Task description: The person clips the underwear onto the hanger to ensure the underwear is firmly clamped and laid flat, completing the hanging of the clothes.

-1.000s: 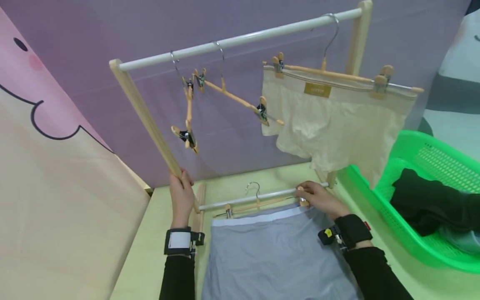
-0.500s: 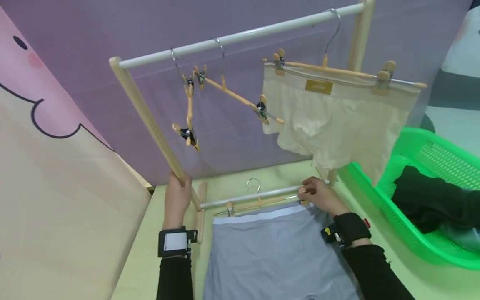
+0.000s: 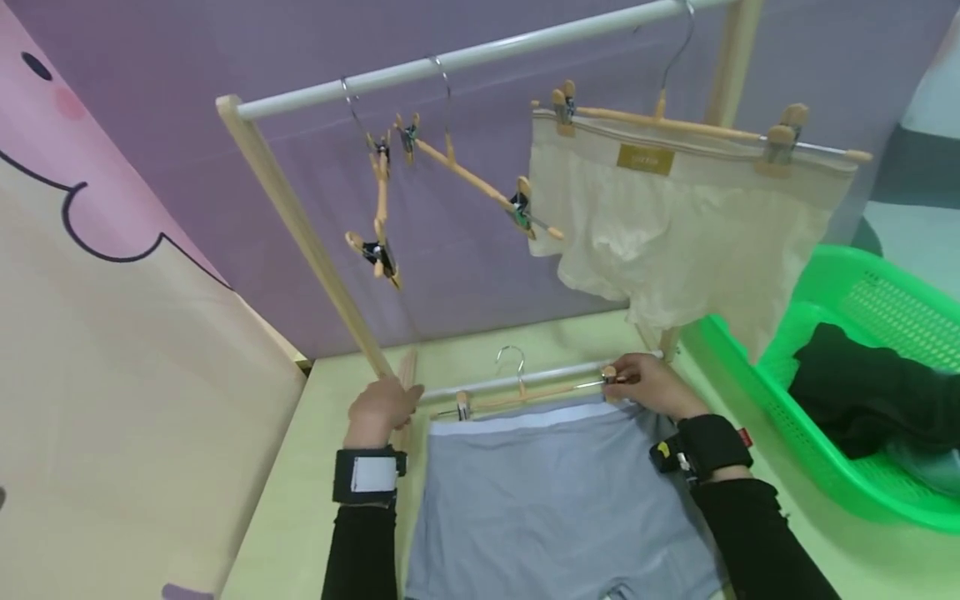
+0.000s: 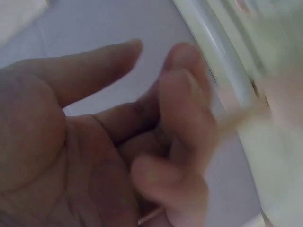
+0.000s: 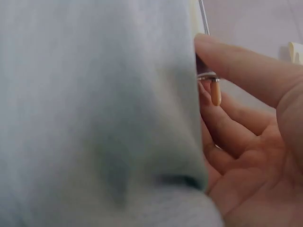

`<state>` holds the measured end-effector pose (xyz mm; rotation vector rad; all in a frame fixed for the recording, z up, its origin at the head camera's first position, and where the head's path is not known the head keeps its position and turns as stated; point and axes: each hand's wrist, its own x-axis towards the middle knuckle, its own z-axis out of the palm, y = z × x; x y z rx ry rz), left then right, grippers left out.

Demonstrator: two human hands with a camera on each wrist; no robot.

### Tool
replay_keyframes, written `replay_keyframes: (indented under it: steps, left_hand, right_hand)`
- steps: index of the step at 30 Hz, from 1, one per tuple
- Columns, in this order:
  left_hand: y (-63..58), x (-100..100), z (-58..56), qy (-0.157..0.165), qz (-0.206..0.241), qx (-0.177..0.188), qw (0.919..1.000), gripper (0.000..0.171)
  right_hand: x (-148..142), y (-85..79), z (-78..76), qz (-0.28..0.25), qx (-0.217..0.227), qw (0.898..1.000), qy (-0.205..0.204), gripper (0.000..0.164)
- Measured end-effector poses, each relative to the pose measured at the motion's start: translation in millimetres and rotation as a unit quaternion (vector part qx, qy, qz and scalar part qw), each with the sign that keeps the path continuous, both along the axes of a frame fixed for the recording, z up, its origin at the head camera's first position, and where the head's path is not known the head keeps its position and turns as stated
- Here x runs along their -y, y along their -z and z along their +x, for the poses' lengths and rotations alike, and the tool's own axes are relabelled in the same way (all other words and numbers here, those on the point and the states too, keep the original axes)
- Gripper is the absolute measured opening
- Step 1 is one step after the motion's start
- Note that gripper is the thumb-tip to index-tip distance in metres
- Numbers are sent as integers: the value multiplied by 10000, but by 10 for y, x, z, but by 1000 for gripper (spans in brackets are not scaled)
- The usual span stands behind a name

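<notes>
In the head view, no longer gripping the left post of the clothes rack [image 3: 296,221] with the left hand [image 3: 381,408], like half a second ago; now lower, by the foot of that post. Still pinching the wooden clip [image 3: 609,379] with the right hand [image 3: 654,385], just in front of the rack's low white bar [image 3: 558,372]. Lying flat on the table [image 3: 277,500] in front of the rack: grey shorts [image 3: 547,500], waist along a wooden hanger [image 3: 543,393], with a bit more bottom edge in sight now. Hanging from the rack's right part: cream shorts [image 3: 675,225] with a gold-brown label [image 3: 645,158]. Can't read the blurry letters on it. Right of the rack: a green basket [image 3: 900,296] with dark cloth [image 3: 855,387] inside.

In the left wrist view, blurry: left fingers loosely bent, apart from the thumb, holding nothing that shows, near the rack's white bar.

In the right wrist view: thumb and fingers closed round the clip, right beside the grey cloth's edge.
</notes>
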<state>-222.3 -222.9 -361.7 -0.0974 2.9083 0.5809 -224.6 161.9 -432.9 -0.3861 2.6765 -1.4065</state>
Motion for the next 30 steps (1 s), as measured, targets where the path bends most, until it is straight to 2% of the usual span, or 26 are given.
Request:
replay_keyframes:
  steps: [4, 7, 10, 13, 19, 21, 23, 26, 27, 30]
  left_hand:
    - [-16, -374, 4, 575, 164, -273, 9978, 47]
    - [-1, -645, 16, 1035, 704, -301, 9917, 44]
    - [30, -895, 5, 1493, 1312, -255, 9797, 42]
    - [83, -1182, -62, 1840, 1865, -303, 9646, 42]
    - [281, -1734, -314, 2296, 2532, -191, 9396, 61]
    - [349, -1829, -387, 2411, 2764, -34, 9303, 59]
    - [415, -1882, -443, 2538, 3022, 100, 9188, 50]
    - [482, -1918, -475, 2743, 3316, 256, 9023, 40]
    - [499, -1927, -481, 2780, 3355, 280, 8996, 39]
    - [513, -1947, -479, 2789, 3324, 253, 9006, 37]
  right_hand:
    - [-14, -15, -25, 79, -103, 9998, -125, 33]
    - [-20, -13, -21, 87, -173, 9997, -161, 30]
    - [-15, -36, -8, 52, -291, 9993, -236, 32]
    - [-7, -79, 4, 41, -464, 9984, -314, 34]
    - [-46, -79, 17, -5, -587, 9978, -293, 36]
    - [-58, -67, 23, -32, -587, 9980, -249, 38]
    - [-64, -52, 27, -107, -550, 9982, -212, 39]
    - [-70, -37, 22, -176, -607, 9977, -225, 35]
    - [-71, -36, 19, -194, -636, 9975, -233, 33]
    - [-76, -38, -3, -126, -821, 9961, -292, 27]
